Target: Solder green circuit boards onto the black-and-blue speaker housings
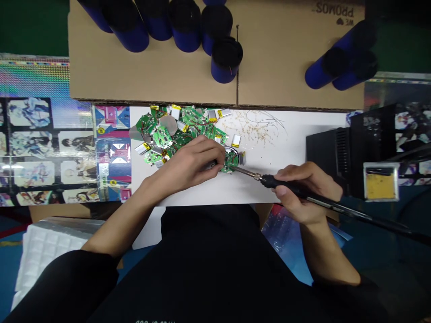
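Slanting in from the circuit board's (233, 158) right in the head view, the soldering iron (269, 181), in the right hand's (306, 190) grip, reaches that board on the bench (283, 154); the left hand (193, 160), nearer, bunches fingers at its left, hold hidden.

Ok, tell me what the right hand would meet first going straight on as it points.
The right hand leads with a soldering iron, whose tip would likely meet a green circuit board first; whether they touch is unclear.
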Motion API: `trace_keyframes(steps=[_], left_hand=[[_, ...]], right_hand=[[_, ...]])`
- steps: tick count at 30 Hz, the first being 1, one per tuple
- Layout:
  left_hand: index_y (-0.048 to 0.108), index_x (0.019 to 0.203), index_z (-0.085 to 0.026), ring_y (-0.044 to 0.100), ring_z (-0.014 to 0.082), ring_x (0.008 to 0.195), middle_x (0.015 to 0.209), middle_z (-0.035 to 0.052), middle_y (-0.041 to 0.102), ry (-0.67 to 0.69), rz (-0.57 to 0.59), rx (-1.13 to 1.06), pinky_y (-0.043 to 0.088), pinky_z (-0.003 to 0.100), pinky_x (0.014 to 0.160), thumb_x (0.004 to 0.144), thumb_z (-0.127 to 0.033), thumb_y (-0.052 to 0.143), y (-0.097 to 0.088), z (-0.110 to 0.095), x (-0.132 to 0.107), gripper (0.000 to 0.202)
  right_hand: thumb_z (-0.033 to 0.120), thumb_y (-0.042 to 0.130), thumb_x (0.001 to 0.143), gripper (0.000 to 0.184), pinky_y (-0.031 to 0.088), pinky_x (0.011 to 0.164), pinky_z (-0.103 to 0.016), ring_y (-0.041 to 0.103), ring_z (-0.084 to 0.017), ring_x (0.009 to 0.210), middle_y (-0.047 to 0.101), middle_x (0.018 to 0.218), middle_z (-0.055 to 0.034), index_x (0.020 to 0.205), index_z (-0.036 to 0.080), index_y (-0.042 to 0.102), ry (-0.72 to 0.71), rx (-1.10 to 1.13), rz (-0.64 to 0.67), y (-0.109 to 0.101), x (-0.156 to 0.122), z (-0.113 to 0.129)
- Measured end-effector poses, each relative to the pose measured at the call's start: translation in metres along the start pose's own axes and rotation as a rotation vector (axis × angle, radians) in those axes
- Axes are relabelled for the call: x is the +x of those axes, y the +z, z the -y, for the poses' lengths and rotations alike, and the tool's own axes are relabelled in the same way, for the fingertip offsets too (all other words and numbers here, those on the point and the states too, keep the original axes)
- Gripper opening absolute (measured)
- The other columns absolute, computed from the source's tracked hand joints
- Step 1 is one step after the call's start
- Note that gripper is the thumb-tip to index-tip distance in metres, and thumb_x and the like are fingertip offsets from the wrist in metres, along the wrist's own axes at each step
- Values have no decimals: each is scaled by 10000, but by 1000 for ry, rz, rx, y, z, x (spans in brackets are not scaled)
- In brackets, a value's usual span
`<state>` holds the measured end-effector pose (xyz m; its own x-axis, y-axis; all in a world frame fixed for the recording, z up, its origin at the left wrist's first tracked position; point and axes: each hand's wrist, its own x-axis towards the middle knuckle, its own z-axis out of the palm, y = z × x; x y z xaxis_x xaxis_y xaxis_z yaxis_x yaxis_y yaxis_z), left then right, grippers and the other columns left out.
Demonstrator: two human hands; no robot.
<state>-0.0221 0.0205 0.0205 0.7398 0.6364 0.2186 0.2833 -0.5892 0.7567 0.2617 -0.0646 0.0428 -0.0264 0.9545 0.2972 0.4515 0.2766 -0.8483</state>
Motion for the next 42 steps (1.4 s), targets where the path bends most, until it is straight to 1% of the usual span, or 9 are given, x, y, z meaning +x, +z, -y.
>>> trace_keyframes(steps=[4, 7, 9, 11, 14, 17, 21, 35, 42], left_hand=[[665, 1008, -184, 656, 224, 1077, 1125, 88, 737, 3, -2, -3, 498, 361, 987, 1086, -189, 560, -1, -1, 1, 131], [666, 1013, -176, 650, 221, 1072, 1126, 88, 734, 9, 3, 7, 497, 364, 991, 1084, -184, 571, -2, 0, 1, 119], [666, 1017, -173, 644, 218, 1070, 1126, 87, 732, 14, 5, 17, 498, 361, 990, 1085, -188, 580, -2, 0, 0, 111], [667, 1019, -173, 639, 217, 1066, 1125, 84, 732, 16, 7, 27, 501, 359, 983, 1086, -194, 585, -2, 0, 0, 108], [672, 1038, -178, 641, 220, 1080, 1136, 83, 731, 16, 6, 36, 506, 364, 985, 1087, -201, 589, -2, 0, -1, 99], [676, 1050, -180, 645, 226, 1101, 1147, 85, 729, 13, 5, 37, 506, 371, 996, 1085, -204, 596, -2, 0, -1, 90], [675, 1059, -185, 645, 230, 1090, 1146, 86, 730, 13, 7, 39, 509, 379, 989, 1085, -216, 597, -2, 1, -1, 88], [696, 1092, -176, 655, 228, 1079, 1152, 86, 753, 36, -15, 96, 530, 365, 971, 1086, -245, 623, -2, 3, -3, 100], [748, 1058, -193, 688, 228, 1033, 1123, 75, 797, -9, -74, 91, 519, 386, 961, 1071, -283, 661, 1, 0, -4, 126]], right_hand=[[401, 863, 863, 219, 529, 439, -272, 692, -158, 535, 726, 727, 5, 923, 232, 737, 19, 75, -256, 7, -5, -2], [397, 810, 948, 233, 491, 382, -250, 718, -158, 523, 772, 814, 10, 1105, 256, 713, 63, 181, -358, 22, -5, 4], [455, 701, 1033, 288, 511, 378, -255, 771, -179, 574, 825, 916, -12, 1265, 287, 666, 70, 276, -315, 36, -4, 9], [456, 586, 1096, 274, 590, 457, -285, 807, -188, 642, 851, 1021, -39, 1307, 291, 644, 76, 274, -253, 48, -4, 12], [278, 565, 1105, 140, 699, 781, -381, 846, -214, 891, 847, 1124, -57, 1181, 257, 681, 36, 79, -157, 62, -4, 13], [149, 655, 1029, 157, 658, 995, -455, 803, -241, 1115, 827, 1169, -57, 1144, 255, 671, -31, -49, -49, 72, -3, 10], [89, 674, 983, 272, 640, 963, -463, 786, -236, 1081, 814, 1145, -42, 1181, 272, 630, -67, -98, -39, 80, 0, 7], [130, 802, 938, 341, 557, 854, -438, 750, -237, 948, 838, 1086, -15, 1185, 272, 615, -155, -269, -108, 90, -2, 9], [162, 787, 950, 265, 569, 814, -406, 694, -205, 839, 791, 975, 8, 1137, 275, 637, -85, -245, -137, 94, -1, 9]])
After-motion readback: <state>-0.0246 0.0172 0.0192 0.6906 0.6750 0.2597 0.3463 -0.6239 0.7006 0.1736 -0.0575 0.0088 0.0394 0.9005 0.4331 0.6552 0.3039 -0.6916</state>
